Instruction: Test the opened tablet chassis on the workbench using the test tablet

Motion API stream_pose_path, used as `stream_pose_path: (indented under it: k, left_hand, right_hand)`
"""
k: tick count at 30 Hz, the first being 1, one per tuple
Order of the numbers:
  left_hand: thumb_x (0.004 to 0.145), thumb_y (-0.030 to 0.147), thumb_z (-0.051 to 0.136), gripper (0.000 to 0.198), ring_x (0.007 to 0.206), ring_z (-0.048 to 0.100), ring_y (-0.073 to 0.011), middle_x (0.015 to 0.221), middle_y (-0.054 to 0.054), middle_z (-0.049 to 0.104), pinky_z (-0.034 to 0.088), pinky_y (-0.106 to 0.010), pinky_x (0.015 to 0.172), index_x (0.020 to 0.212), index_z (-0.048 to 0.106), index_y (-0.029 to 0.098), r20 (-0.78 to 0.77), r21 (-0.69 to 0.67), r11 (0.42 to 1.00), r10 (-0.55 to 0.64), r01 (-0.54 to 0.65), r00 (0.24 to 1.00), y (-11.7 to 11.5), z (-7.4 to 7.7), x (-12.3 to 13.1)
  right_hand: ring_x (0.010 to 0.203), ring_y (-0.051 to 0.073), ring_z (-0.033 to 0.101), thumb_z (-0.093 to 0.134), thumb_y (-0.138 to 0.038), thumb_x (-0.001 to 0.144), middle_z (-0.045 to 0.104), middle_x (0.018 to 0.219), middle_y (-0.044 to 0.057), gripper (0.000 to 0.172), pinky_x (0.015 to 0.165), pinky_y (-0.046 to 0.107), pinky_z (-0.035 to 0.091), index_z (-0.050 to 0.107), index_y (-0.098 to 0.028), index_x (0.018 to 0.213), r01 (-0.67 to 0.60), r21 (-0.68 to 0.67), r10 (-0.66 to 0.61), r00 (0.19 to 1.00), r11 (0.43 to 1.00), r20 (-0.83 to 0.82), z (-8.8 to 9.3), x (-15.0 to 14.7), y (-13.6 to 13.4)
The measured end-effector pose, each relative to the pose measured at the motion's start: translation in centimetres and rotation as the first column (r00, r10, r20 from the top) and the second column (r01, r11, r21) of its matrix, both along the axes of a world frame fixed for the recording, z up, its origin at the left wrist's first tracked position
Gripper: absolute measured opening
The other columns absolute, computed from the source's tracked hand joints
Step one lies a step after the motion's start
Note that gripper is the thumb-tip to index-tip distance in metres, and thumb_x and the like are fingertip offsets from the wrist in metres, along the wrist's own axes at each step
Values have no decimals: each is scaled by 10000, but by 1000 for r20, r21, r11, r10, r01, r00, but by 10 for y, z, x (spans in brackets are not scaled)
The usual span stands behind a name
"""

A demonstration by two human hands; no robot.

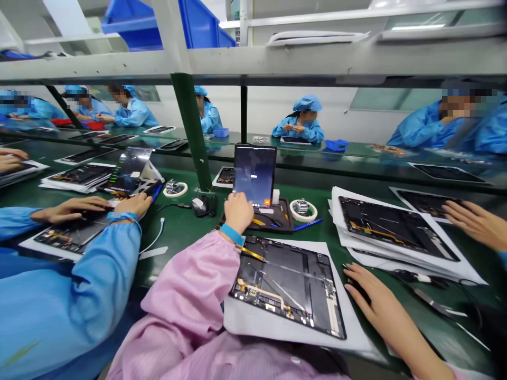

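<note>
My left hand (239,212), with a blue band at the wrist, is in front of the lower left of an upright tablet (254,174) with a lit screen. Its fingertips are hidden behind the knuckles, so whether they touch the screen cannot be seen. My right hand (370,295) is low over the table, fingers stretched out, right of a white sheet (253,319). A dark shape shows under that palm; I cannot make out what it is. Between my arms an opened tablet housing (291,285), with orange flex cables and a black interior, lies on the sheet.
A black tray (283,219) with small tools holds the upright tablet. Right of it are a tape roll (303,210) and blue pen (309,224). Stacked housings (396,227) lie at right, near a co-worker's hand (475,221). Another co-worker's hands (132,205) work at left. A shelf (277,63) spans above.
</note>
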State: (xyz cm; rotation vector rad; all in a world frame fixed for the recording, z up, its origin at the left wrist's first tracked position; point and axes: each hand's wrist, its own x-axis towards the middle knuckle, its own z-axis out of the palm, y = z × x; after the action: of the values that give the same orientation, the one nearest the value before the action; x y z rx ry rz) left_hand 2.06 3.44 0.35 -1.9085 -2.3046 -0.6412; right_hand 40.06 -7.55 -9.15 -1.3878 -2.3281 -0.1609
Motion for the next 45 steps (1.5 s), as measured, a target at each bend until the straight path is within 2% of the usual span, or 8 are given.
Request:
stream_pose_path:
  k: [4, 8, 14, 27, 35, 40, 43, 45]
  left_hand:
    - [861, 223, 418, 417, 1294, 385, -301, 1423, -178, 437, 385, -426, 1006, 1244, 484, 70, -9, 83, 991, -102, 102, 995, -3, -19, 26]
    - [841, 233, 433, 496, 1354, 306, -299, 1452, -172, 399, 339, -436, 1054, 1306, 419, 61, 45, 160, 983, -99, 91, 994, 7, -30, 22]
    - [858, 249, 415, 475, 1369, 280, -298, 1383, -153, 485, 318, -445, 1066, 1302, 425, 80, 60, 224, 968, -132, 115, 989, 21, -30, 7]
    - [861, 254, 425, 483, 1383, 254, -284, 1397, -166, 465, 296, -445, 1081, 1312, 413, 83, 43, 230, 956, -197, 182, 979, 21, -31, 9]
    - [830, 218, 438, 534, 1401, 212, -269, 1425, -154, 433, 268, -427, 1095, 1345, 384, 88, 6, 252, 931, -276, 266, 961, 29, -14, 20]
    - [807, 188, 440, 499, 1399, 213, -303, 1484, -166, 349, 230, -480, 1103, 1293, 442, 77, -40, 225, 943, -243, 245, 969, 38, -2, 23]
    - [802, 165, 446, 490, 1397, 218, -314, 1489, -185, 333, 236, -498, 1093, 1284, 443, 77, -49, 198, 954, -218, 223, 975, 25, 5, 35]
    - [804, 160, 457, 461, 1358, 294, -323, 1441, -209, 393, 292, -490, 1059, 1258, 463, 78, -44, 156, 959, -234, 238, 971, 7, 8, 51]
  right_hand:
    - [1182, 295, 536, 390, -492, 942, 594, 1247, 117, 445, 989, 517, 472, 610, -162, 1143, 3, -7, -3, 1000, 1000, -7, -1, 1, 0]
    - [1193, 291, 527, 391, -498, 940, 586, 1258, 115, 449, 1006, 513, 459, 609, -164, 1149, 1, -22, -2, 1000, 1000, -9, -3, 2, 1]
    - [1194, 294, 526, 393, -501, 938, 584, 1262, 118, 453, 1008, 512, 457, 611, -164, 1148, 3, -26, -4, 1000, 1000, -26, -4, 3, 1]
    - [1189, 300, 532, 403, -506, 931, 595, 1247, 113, 441, 1001, 511, 464, 626, -180, 1127, 15, -52, -18, 998, 999, -53, 1, -1, -1]
    - [1190, 301, 532, 419, -493, 929, 593, 1250, 119, 429, 1000, 513, 464, 626, -176, 1130, 16, -44, -19, 997, 999, -80, 0, -1, -2]
    - [1211, 294, 514, 425, -474, 931, 583, 1263, 116, 408, 1028, 510, 438, 628, -181, 1129, 17, -55, -22, 995, 998, -100, -2, -1, -3]
    - [1206, 294, 518, 428, -473, 930, 585, 1259, 116, 407, 1021, 512, 444, 629, -183, 1132, 10, -52, -15, 994, 999, -109, -2, -1, -2]
    - [1209, 294, 515, 434, -467, 929, 584, 1261, 114, 399, 1023, 512, 442, 629, -186, 1134, 14, -56, -20, 993, 998, -116, -1, -1, -3]
